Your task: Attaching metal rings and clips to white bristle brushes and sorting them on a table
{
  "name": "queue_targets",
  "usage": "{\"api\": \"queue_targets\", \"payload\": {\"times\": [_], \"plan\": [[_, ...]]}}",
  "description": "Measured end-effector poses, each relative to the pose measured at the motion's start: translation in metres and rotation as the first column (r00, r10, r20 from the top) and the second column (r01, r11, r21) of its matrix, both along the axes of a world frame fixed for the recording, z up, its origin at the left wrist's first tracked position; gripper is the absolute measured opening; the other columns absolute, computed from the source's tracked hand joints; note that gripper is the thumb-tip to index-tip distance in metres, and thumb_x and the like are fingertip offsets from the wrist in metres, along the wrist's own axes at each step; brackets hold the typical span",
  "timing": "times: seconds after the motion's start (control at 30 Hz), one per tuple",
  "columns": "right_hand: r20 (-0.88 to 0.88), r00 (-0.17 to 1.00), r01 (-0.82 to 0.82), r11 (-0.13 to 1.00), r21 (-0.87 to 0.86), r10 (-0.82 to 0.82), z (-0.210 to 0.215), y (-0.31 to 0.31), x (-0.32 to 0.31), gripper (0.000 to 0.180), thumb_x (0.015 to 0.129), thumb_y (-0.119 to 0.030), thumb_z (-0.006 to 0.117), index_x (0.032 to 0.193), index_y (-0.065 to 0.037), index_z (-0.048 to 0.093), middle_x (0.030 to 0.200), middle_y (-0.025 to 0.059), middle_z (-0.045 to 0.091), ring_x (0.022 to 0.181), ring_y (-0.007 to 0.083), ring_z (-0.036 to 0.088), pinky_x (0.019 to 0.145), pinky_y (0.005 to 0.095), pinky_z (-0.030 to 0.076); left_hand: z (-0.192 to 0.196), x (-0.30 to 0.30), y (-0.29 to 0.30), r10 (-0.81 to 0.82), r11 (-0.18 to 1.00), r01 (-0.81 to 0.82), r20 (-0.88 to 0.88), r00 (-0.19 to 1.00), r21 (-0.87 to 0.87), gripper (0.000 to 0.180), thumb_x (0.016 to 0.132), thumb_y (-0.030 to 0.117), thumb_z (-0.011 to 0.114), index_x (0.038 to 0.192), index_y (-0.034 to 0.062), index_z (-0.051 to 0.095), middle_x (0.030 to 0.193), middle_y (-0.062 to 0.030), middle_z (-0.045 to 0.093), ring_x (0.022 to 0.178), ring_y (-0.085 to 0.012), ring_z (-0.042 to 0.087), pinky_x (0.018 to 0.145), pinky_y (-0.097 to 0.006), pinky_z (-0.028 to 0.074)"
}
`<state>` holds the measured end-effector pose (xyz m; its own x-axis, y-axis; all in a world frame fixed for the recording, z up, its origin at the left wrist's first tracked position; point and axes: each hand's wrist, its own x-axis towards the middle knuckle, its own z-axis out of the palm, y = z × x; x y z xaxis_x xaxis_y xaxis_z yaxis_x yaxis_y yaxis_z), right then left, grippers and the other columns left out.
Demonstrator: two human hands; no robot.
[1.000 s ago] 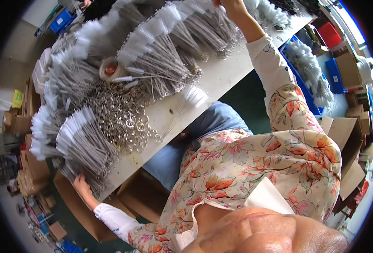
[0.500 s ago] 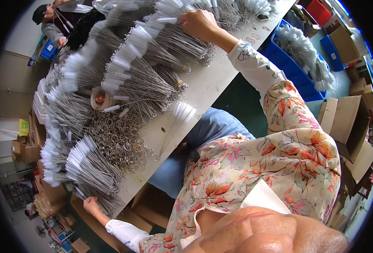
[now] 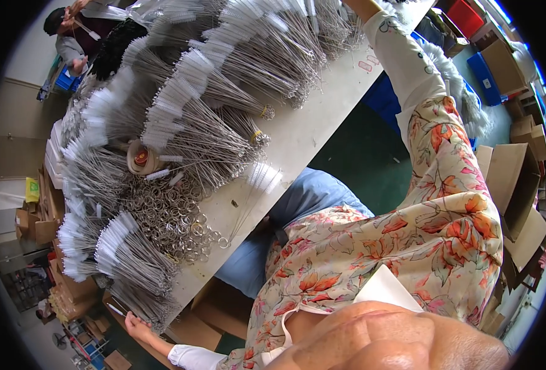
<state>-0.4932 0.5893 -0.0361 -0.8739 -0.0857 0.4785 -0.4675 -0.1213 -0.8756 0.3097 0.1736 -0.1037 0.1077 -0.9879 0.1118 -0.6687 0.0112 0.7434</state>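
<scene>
My left hand (image 3: 138,326) is nearer the work; my right hand is out of view. A slim white piece (image 3: 117,309) meets my left fingertips, its long axis pointing ahead-left; I cannot tell whether they grip it. Ahead of this hand lies a brush bundle (image 3: 138,254): white bristle heads ahead-left, thin grey wire shafts running back to the right.

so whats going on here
A person in a flowered top is at a table piled with wire brushes. Their left hand is by the table's near left corner, next to a thin white item; its grip is unclear. The right sleeve reaches forward, that hand out of view. Metal rings lie heaped among the brushes.
</scene>
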Motion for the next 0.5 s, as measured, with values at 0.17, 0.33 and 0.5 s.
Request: {"api": "queue_targets", "payload": {"times": [0.17,0.33,0.5], "plan": [[-0.288,0.933,0.351,0.722,0.596,-0.215,-0.012,-0.012,-0.002,0.017,0.074,-0.028,0.066,0.076,-0.012,0.067,0.07,0.0083,0.063,0.066,0.021,0.061,0.062,0.0355,0.049,-0.021,0.041,-0.004,-0.054,0.979,0.073,0.107,0.993,-0.19,0.027,0.091,0.028,0.052,0.1,0.0081,0.067,0.062,0.0049,0.039,0.046,-0.0041,0.032,0.037,-0.022,0.024],[-0.237,0.915,0.392,0.585,0.709,-0.326,-0.003,0.0,0.008,0.021,0.066,-0.029,0.074,0.076,-0.012,0.071,0.078,0.0112,0.068,0.073,0.0253,0.064,0.069,0.0387,0.05,0.0,-0.014,0.045,0.011,1.0,-0.01,-0.047,0.999,0.006,0.032,0.092,0.032,0.051,0.102,0.0049,0.066,0.064,0.0065,0.039,0.047,-0.0017,0.03,0.037,-0.018,0.018],[-0.333,0.888,0.365,0.927,0.089,-0.317,0.018,0.004,-0.039,0.018,0.08,-0.022,0.066,0.079,-0.005,0.064,0.062,0.0003,0.057,0.056,0.0108,0.052,0.054,0.0288,0.043,0.034,-0.057,0.081,-0.06,0.996,0.088,-0.57,0.819,0.021,0.038,0.092,0.033,0.052,0.108,-0.0012,0.059,0.069,0.005,0.038,0.051,-0.0021,0.03,0.041,-0.018,0.022]]}}
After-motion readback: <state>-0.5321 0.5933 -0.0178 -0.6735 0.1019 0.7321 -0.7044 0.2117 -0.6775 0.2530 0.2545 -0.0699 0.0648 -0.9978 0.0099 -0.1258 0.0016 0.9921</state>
